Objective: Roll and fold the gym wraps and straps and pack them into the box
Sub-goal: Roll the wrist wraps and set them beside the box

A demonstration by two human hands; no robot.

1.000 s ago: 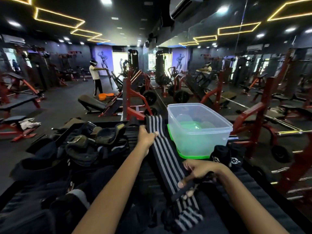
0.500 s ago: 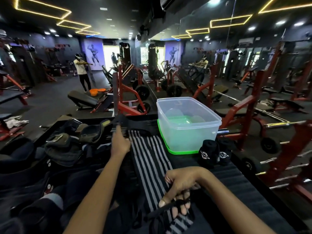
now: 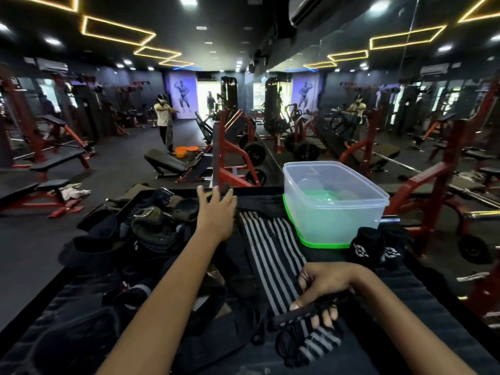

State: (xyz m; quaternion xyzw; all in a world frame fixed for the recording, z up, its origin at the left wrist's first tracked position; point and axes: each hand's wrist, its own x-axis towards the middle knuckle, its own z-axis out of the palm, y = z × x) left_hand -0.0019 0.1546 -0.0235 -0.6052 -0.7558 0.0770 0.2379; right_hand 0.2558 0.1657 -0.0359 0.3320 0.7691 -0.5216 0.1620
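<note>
Left hand: our left hand reaches out over the far end of the striped wrap, fingers spread and straight, gripping nothing; we cannot tell whether the palm presses the cloth or hovers just above it.
Right hand: our right hand is curled round the near end of the striped wrap, thumb and fingers pinching a dark strap tab that sticks out to the left of the fist.
Striped wrap: it lies flat and lengthwise on the dark table, running from the left hand toward us, black with pale stripes; a loose bunched part of it shows below the right hand.
Box: we see the clear plastic box standing open on a green lid, at the far right of the table, just beside the wrap's far end; we make out no wraps inside it.
Rolled wraps: two black rolled wraps with white marks stand upright against the box's near right corner.
Pile: a heap of dark straps and gloves, some with metal buckles, sits to the left of our left arm.
Background: another person stands well off among red gym machines.
</note>
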